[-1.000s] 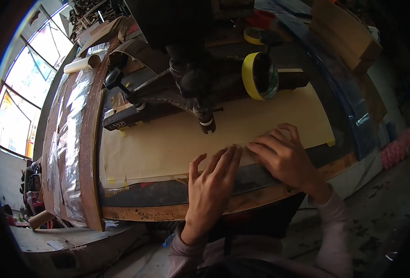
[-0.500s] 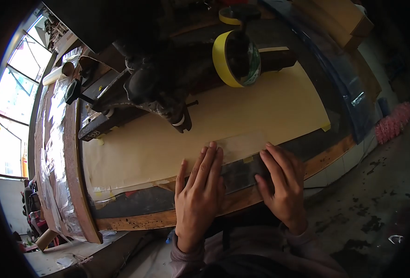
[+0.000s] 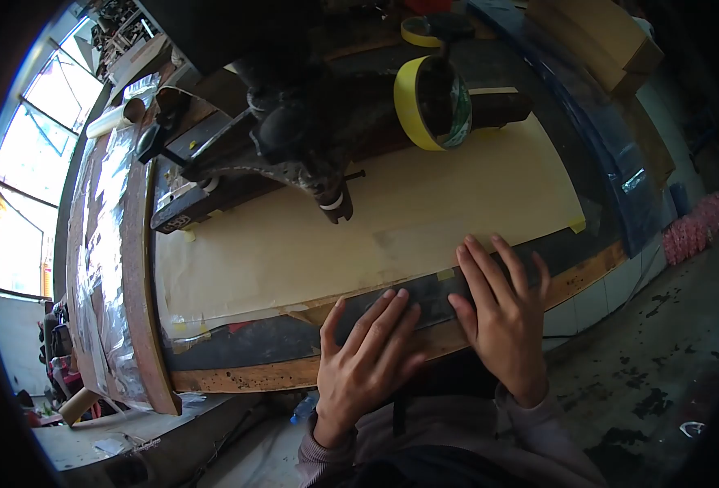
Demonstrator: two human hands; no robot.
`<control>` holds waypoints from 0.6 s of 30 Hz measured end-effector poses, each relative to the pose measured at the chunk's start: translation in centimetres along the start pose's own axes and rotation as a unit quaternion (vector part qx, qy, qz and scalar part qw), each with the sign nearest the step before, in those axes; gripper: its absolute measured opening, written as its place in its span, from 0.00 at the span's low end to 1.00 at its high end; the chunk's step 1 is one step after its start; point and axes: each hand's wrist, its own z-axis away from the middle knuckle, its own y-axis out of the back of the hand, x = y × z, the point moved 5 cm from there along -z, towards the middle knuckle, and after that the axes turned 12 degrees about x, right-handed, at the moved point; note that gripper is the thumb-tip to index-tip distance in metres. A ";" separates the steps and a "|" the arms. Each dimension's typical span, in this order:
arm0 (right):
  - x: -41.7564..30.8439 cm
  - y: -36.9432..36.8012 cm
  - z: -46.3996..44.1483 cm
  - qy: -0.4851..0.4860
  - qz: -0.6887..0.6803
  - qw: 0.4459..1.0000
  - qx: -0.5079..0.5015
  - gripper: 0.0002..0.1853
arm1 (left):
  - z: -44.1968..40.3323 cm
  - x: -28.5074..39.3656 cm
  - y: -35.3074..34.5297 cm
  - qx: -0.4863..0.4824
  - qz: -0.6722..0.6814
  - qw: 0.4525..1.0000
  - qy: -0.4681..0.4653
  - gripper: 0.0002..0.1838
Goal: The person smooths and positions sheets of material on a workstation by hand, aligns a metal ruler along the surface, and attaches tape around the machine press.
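A long cream sheet (image 3: 294, 260) lies on the dark work surface (image 3: 254, 346), with small yellow tape pieces at its edges. My left hand (image 3: 367, 358) is palm down at the sheet's front edge, fingers apart, holding nothing visible. To its right, my right hand (image 3: 501, 317) spreads its fingers, with the fingertips at or just over the sheet's front edge. Between the hands, a faint translucent strip appears to lie across that edge; its outline is hard to make out. The dark machine head (image 3: 335, 203) hangs over the sheet.
A yellow tape roll (image 3: 412, 104) hangs on the machine at the back. A dark bar (image 3: 237, 207) crosses the sheet's rear edge. Plastic-covered boards (image 3: 115, 268) stand at the left, a cardboard box (image 3: 595, 41) at the back right, and a pink bundle (image 3: 695, 229) beyond the right edge.
Both hands have moved apart from their close position near the sheet's edge. Since half a second ago, my left hand has drawn back toward the front and my right fingers have spread. The camera view has shifted.
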 end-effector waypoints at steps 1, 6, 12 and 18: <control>0.0 -0.2 -0.4 0.006 0.003 1.000 0.007 0.25 | 0.3 -0.1 0.1 0.007 -0.011 1.000 0.002 0.23; 0.4 -1.8 -2.9 0.027 0.003 0.999 0.041 0.24 | 0.4 -0.6 -0.1 0.085 -0.003 0.995 0.046 0.27; 0.8 -3.6 -5.3 0.050 0.009 0.993 0.105 0.19 | 0.5 -0.4 -0.1 0.091 -0.025 0.994 0.061 0.20; 1.7 -5.1 -6.1 0.032 0.010 0.997 0.063 0.19 | 0.9 -0.5 -0.4 0.099 -0.015 0.994 0.037 0.19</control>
